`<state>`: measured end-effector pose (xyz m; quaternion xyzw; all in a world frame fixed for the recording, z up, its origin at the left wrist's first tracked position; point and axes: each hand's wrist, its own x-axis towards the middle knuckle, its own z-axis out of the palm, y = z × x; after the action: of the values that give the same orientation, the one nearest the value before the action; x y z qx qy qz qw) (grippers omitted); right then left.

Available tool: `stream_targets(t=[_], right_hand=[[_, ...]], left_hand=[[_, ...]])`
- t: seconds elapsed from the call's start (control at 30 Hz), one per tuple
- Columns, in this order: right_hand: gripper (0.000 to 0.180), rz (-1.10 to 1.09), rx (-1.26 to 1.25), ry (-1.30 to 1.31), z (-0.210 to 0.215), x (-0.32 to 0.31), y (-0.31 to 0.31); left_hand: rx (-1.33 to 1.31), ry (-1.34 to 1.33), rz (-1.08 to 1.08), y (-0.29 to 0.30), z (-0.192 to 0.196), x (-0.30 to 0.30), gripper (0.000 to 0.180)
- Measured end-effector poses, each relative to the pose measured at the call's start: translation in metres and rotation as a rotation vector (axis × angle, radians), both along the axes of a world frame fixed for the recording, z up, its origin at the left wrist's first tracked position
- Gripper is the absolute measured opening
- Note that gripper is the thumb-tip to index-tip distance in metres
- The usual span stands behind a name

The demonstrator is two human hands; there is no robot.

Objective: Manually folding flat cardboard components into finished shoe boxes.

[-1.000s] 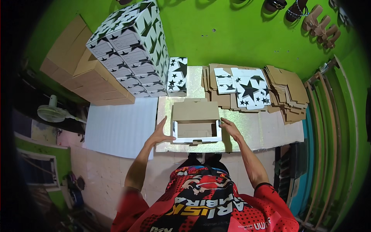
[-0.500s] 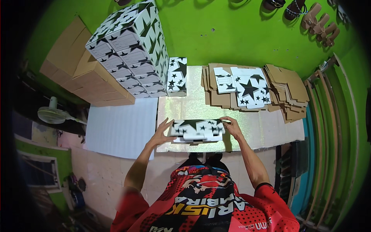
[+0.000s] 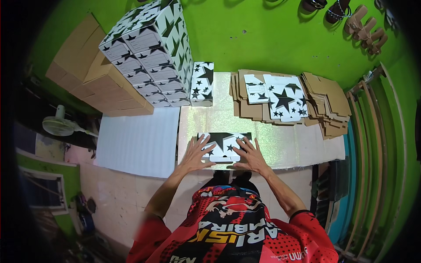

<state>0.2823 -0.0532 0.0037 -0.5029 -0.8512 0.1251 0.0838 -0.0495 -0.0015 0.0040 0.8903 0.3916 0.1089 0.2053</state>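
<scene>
A white cardboard shoe box [image 3: 224,147] with black stars lies at the near edge of the table, its lid down over the top. A small front flap [image 3: 222,158] shows along the side facing me. My left hand [image 3: 195,154] rests with spread fingers on the lid's left part, thumb toward the front flap. On the right part lies my right hand [image 3: 252,155], its fingers likewise spread and pressed on the lid. Neither hand grips anything. Parts of the box's left and right ends are hidden under the hands.
Stacked star-patterned boxes [image 3: 151,61] rise at the back left, with one more box [image 3: 202,83] beside them. Left of these stands a large brown carton [image 3: 98,85]. Flat star-patterned card [image 3: 285,98] lies on brown cardboard sheets [image 3: 326,98] at the back right. Sandals [image 3: 362,26] hang on the green wall.
The box's lid has come down flat. Both hands have moved inward from the box's ends onto its top, fingers now spread.
</scene>
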Motion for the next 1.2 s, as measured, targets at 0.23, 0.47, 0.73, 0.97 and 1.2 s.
stream_targets(t=[0.23,0.47,0.73,0.97,1.2], right_hand=[[0.08,-0.034,-0.004,0.019,-0.008,-0.008,-0.004],[0.074,-0.105,-0.013,0.179,-0.006,-0.005,-0.002],[0.065,-0.122,0.008,0.145,-0.004,-0.008,-0.004],[0.059,-0.099,-0.014,0.185,-0.008,-0.005,-0.003],[0.059,-0.112,-0.018,0.208,-0.007,-0.005,-0.004]], left_hand=[[-0.013,-0.015,-0.011,-0.004,-0.017,0.007,0.084],[-0.041,-0.113,0.03,0.0,-0.015,0.007,0.074],[0.01,0.001,0.064,-0.01,-0.006,0.012,0.06],[0.018,-0.087,0.038,-0.01,-0.013,0.01,0.056],[0.01,-0.118,0.017,-0.009,-0.012,0.009,0.055]])
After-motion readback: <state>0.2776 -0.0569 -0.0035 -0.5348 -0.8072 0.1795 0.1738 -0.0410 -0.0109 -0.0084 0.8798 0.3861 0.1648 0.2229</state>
